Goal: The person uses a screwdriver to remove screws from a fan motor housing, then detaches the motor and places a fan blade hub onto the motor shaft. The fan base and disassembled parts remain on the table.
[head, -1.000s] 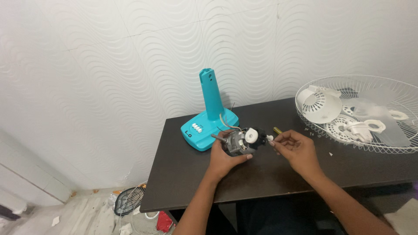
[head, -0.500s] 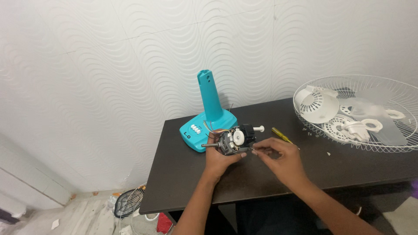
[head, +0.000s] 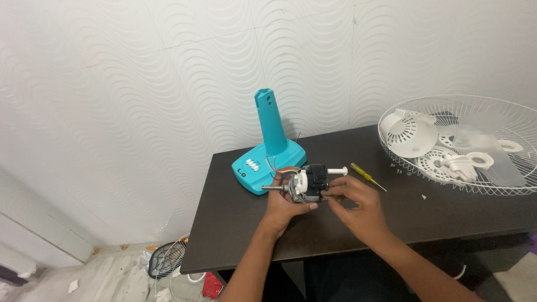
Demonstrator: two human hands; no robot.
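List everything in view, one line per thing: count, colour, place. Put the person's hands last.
Small fan motor with metal shaft: one, black, white and grey, held over the table's middle.
Plastic fan base with upright column: one, teal, back of the table, behind the motor.
Slim screwdriver: one, yellow handle, lying on the table right of the motor.
Round wire fan guard: one, white, right end of the table, holding loose white plastic fan parts.
Rectangular table: one, dark brown, against the wavy white wall.
Left hand: one, gripping the motor from below.
Right hand: one, fingers at the motor's right side.
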